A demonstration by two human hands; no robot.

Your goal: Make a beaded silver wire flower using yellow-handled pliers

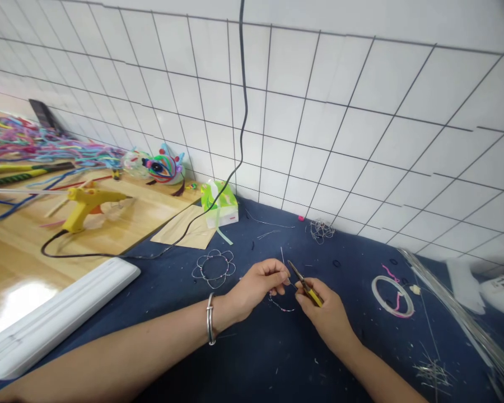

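My left hand (pixel 266 282), with a silver bangle at its wrist, pinches a thin wire. A beaded wire strand (pixel 282 308) hangs below these fingers in a curve. Close by on the right, my right hand (pixel 325 308) is closed around pliers (pixel 307 288) with yellow handles, their dark tip pointing up and left towards the wire. Whether the jaws touch the wire is too small to tell. Left of my hands, a flower-shaped wire ring (pixel 214 268) with small beads lies on the dark blue cloth (pixel 243 352).
A yellow glue gun (pixel 82 207) lies on the wooden board at left, its cord crossing the cloth. A white bar-shaped object (pixel 63 319) lies lower left. Tissue pack (pixel 220 204) and tangled wire (pixel 321 229) sit near the wall; tape roll (pixel 392 296) and wire bundle (pixel 457 308) lie right.
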